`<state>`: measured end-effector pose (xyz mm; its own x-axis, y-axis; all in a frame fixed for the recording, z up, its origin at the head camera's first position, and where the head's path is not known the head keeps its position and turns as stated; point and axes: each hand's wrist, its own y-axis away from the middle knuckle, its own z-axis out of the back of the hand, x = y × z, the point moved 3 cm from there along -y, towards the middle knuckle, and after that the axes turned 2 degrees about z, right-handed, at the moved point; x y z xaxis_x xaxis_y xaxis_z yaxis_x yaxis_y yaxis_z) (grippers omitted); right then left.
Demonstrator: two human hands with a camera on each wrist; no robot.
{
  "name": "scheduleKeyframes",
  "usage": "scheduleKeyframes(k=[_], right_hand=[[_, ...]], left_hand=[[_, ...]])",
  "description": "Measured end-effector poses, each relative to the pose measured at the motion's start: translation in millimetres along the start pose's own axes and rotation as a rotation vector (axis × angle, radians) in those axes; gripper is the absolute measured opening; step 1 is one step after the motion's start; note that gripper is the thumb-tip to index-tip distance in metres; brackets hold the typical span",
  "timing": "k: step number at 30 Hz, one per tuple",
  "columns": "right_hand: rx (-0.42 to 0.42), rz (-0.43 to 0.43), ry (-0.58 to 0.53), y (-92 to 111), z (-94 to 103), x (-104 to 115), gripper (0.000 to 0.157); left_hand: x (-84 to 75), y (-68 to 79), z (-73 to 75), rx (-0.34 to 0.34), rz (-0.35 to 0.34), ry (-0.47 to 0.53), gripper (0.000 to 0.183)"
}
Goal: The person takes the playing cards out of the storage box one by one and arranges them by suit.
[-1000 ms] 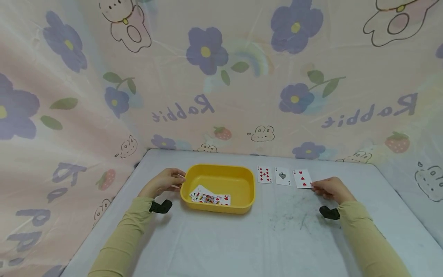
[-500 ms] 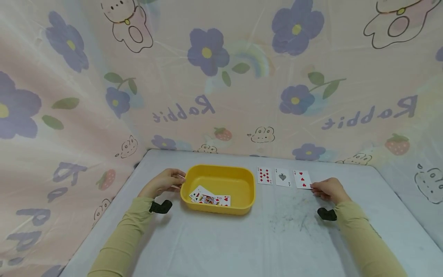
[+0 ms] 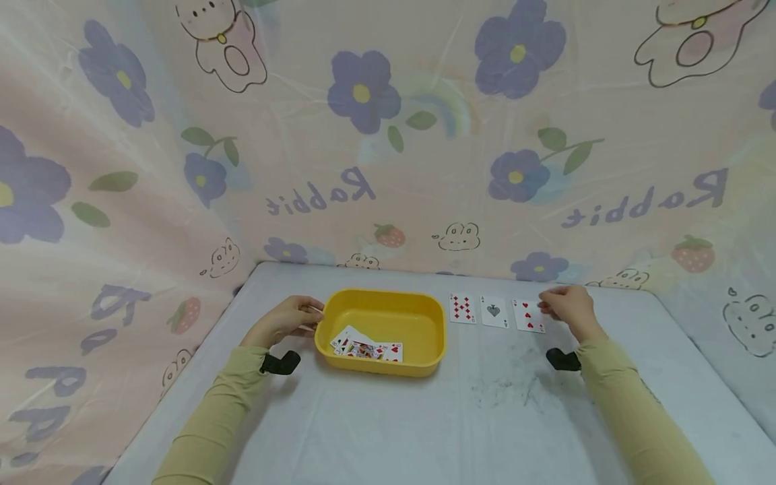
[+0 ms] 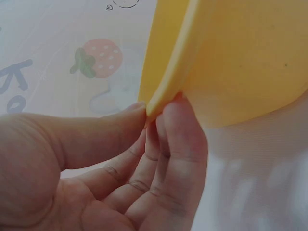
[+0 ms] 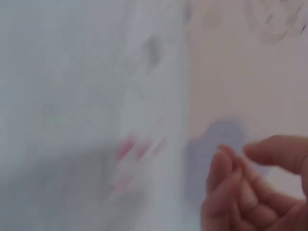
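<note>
My left hand (image 3: 286,320) pinches the left rim of a yellow plastic tub (image 3: 430,337). In the left wrist view the thumb lies on one side of the tub wall, fingertips on the other. Inside the tub, several playing cards (image 3: 391,351) overlap at the front left. Three more lie face up in a row to its right: a diamonds card (image 3: 463,308), an ace of spades (image 3: 494,312) and a three of hearts (image 3: 526,318). Just above the three of hearts is my right hand (image 3: 574,311), fingers loosely curled, holding nothing; the right wrist view is blurred.
A white cloth covers the table (image 3: 388,431), with dark smudges in front of the cards. Behind and beside it hangs a patterned curtain (image 3: 412,155) with flowers and rabbits. Black straps (image 3: 564,360) sit at both wrists.
My right hand has let go of the three of hearts' corner and risen up and away toward the back. The card stays on the table. My left hand has kept its hold on the tub.
</note>
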<state>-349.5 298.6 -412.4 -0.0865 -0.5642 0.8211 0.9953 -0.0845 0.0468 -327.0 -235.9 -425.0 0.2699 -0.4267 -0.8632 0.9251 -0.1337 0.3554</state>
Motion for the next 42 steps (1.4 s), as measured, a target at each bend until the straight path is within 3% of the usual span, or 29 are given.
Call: scheduleKeyframes(k=[3,8,11,14,19,25,36,42], right_hand=[[0.085,0.134,-0.041,-5,-14.4,46,0.044],[0.307,0.269,-0.048,-8,-53.9,120,0.036],[0.437,0.326,-0.014,-6,-83.2,149,0.032],[0.559,0.346,0.009,-7,-113.5,164,0.029],[0.705,0.336,0.026,-11,-157.8,171,0.027],[0.783,0.26,0.016,-13,-192.9,165,0.031],[0.925,0.147,0.085,-3,-228.1,151,0.023],[1.01,0.143,0.106,8,-239.1,151,0.02]], left_hand=[[-2.0,0.7,0.0,0.005,-0.009,-0.005,0.03],[-5.3,0.9,-2.3,0.018,-0.013,-0.002,0.03],[-6.4,0.3,-3.9,0.027,-0.012,-0.001,0.031],[-7.0,-0.8,-4.5,0.04,-0.016,-0.001,0.031],[-7.7,-0.9,-4.0,0.048,-0.027,-0.004,0.032],[-5.7,-2.9,-2.5,0.032,-0.015,-0.003,0.032],[-1.2,-2.8,0.0,0.012,0.0,0.018,0.03],[-1.3,-0.5,0.3,0.006,0.006,0.022,0.03]])
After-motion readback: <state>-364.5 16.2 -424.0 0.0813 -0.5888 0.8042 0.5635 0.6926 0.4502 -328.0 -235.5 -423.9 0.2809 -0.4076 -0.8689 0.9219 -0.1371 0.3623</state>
